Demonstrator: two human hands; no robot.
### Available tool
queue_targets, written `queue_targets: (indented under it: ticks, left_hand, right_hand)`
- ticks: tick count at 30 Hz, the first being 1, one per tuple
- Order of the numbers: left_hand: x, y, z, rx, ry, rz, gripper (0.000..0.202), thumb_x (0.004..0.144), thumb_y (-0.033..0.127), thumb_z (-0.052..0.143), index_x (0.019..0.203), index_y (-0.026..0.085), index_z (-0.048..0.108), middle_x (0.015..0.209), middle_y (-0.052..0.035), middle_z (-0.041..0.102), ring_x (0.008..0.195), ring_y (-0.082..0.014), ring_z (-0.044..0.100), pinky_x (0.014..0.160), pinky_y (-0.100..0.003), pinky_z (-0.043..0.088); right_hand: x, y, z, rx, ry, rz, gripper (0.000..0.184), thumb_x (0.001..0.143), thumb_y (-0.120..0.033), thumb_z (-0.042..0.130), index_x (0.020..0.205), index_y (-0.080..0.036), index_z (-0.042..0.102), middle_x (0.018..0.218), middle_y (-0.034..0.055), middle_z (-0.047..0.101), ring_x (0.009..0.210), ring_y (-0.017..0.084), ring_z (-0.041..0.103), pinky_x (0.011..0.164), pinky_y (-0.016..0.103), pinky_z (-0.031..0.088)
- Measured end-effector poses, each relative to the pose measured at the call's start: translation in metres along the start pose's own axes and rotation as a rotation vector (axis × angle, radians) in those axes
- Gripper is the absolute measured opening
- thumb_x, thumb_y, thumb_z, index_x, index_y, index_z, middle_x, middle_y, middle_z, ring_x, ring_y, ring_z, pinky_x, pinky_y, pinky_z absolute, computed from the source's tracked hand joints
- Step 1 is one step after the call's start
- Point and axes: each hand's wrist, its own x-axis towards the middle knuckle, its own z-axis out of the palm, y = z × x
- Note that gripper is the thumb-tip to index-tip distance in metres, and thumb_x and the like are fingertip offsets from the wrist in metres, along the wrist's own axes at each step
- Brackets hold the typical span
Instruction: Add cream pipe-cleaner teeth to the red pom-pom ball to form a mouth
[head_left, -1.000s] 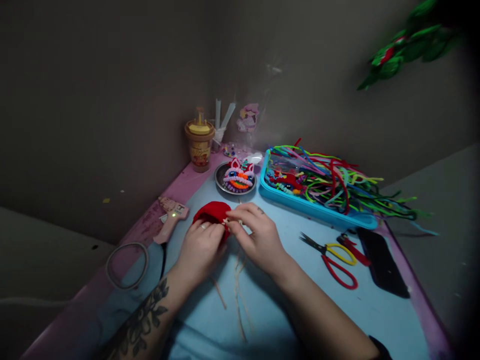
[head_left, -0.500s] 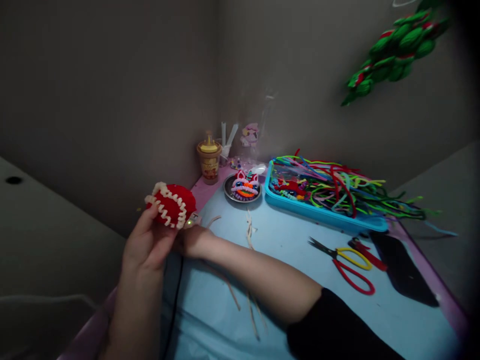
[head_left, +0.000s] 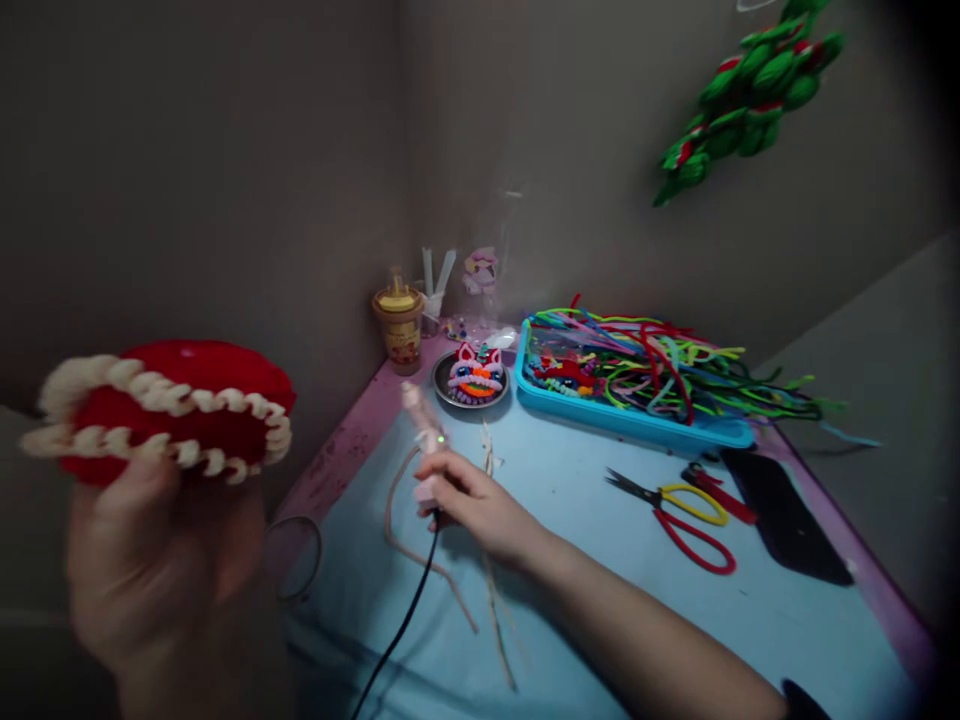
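Close to the camera at the left, my left hand (head_left: 161, 570) is closed around a red fuzzy craft piece (head_left: 199, 360) edged with curly cream-coloured pipe cleaner. My right hand (head_left: 480, 505) grips a small pale-pink glue gun (head_left: 426, 425). Its tip points up and away, a green light glows on it, and a black cord (head_left: 397, 640) runs from its lower end towards the near edge. Loose beige pipe cleaners (head_left: 495, 620) lie on the blue cover near my right hand. Past the glue gun, a colourful lion-like face (head_left: 475, 376) rests in a round metal dish (head_left: 442, 390).
A blue tray (head_left: 637, 432) full of pipe cleaners (head_left: 675, 370) stands at the back right. Scissors (head_left: 686, 515), red-handled pliers (head_left: 727, 497) and a black phone (head_left: 784, 520) lie at the right. A lidded brown cup (head_left: 399, 335) stands by the wall; a clear ring (head_left: 319, 560) lies left.
My left hand has brought the red piece nearer the camera and left. My right hand has drawn away from it to the right with the glue gun, and the view has shifted slightly.
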Motion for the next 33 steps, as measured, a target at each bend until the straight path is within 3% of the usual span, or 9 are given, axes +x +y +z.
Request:
queue_targets:
  ticks: [3,7,11,14,18,22,25,28,33]
  left_hand:
    - [-0.010,-0.025,0.017,-0.101,-0.015,-0.258,0.022,0.076,0.024,0.068,0.097,0.030,0.068,0.102,0.0059,0.071,0.096,-0.0169,0.064,0.085,-0.033,0.054]
    - [-0.039,-0.079,0.044,-0.231,0.035,-0.563,0.034,0.064,0.022,0.079,0.097,0.023,0.069,0.095,0.0017,0.072,0.085,-0.0128,0.066,0.080,-0.026,0.053]
    - [-0.071,-0.119,0.070,-0.247,-0.006,-0.838,0.042,0.059,0.025,0.083,0.097,0.016,0.068,0.092,-0.0034,0.074,0.080,-0.0153,0.068,0.075,-0.027,0.053]
    - [-0.085,-0.135,0.081,-0.277,-0.037,-0.934,0.046,0.058,0.024,0.084,0.100,0.015,0.068,0.092,-0.0049,0.074,0.078,-0.0153,0.067,0.073,-0.027,0.053]
    - [-0.093,-0.147,0.080,-0.253,-0.107,-0.923,0.043,0.061,0.025,0.084,0.100,0.015,0.068,0.095,-0.0061,0.073,0.082,-0.0159,0.068,0.076,-0.027,0.053]
    - [-0.094,-0.150,0.072,-0.213,-0.161,-0.886,0.044,0.065,0.025,0.083,0.105,0.017,0.067,0.100,-0.0061,0.073,0.087,-0.0169,0.068,0.080,-0.029,0.052]
    - [-0.093,-0.148,0.071,-0.203,-0.215,-0.957,0.046,0.067,0.026,0.081,0.109,0.017,0.066,0.102,-0.0077,0.073,0.089,-0.0184,0.068,0.081,-0.030,0.052]
    - [-0.092,-0.147,0.071,-0.171,-0.220,-1.007,0.045,0.065,0.026,0.082,0.106,0.015,0.067,0.100,-0.0082,0.073,0.084,-0.0179,0.068,0.077,-0.029,0.052]
    - [-0.098,-0.150,0.072,-0.121,-0.189,-0.962,0.045,0.063,0.025,0.084,0.103,0.017,0.066,0.098,-0.0059,0.073,0.084,-0.0159,0.066,0.079,-0.029,0.052]
  right_hand:
    - [-0.022,0.001,-0.038,-0.131,0.218,-0.067,0.021,0.090,-0.042,0.053,0.090,-0.021,0.054,0.081,0.0002,0.055,0.075,0.013,0.060,0.064,0.025,0.054]
    - [-0.048,0.009,-0.086,-0.505,0.430,-0.165,0.027,0.091,-0.042,0.049,0.076,-0.020,0.056,0.078,0.0028,0.052,0.074,0.017,0.056,0.059,0.027,0.050]
    - [-0.075,0.027,-0.115,-0.699,0.749,-0.197,0.016,0.086,-0.035,0.055,0.094,-0.021,0.057,0.095,0.0069,0.053,0.085,0.021,0.059,0.069,0.033,0.052]
    - [-0.087,0.039,-0.123,-0.579,0.925,-0.187,0.037,0.077,-0.034,0.066,0.103,-0.023,0.043,0.103,0.0073,0.057,0.082,0.020,0.062,0.071,0.035,0.052]
    - [-0.088,0.045,-0.121,-0.083,0.792,-0.045,0.057,0.071,-0.036,0.075,0.109,-0.027,0.034,0.093,0.0012,0.064,0.067,0.016,0.064,0.061,0.029,0.049]
    - [-0.083,0.045,-0.108,0.189,0.576,0.007,0.045,0.076,-0.043,0.073,0.105,-0.022,0.047,0.069,-0.0047,0.059,0.057,0.010,0.056,0.054,0.021,0.041]
    - [-0.078,0.045,-0.103,0.312,0.560,0.022,0.041,0.072,-0.047,0.076,0.093,-0.020,0.053,0.071,-0.0026,0.060,0.062,0.011,0.060,0.057,0.022,0.043]
    - [-0.072,0.045,-0.105,0.369,0.602,0.049,0.040,0.065,-0.044,0.081,0.086,-0.019,0.058,0.080,0.0013,0.065,0.069,0.015,0.065,0.063,0.026,0.048]
    - [-0.065,0.041,-0.113,0.159,0.530,0.083,0.027,0.069,-0.039,0.076,0.069,-0.016,0.063,0.063,0.0011,0.062,0.057,0.012,0.056,0.053,0.023,0.041]
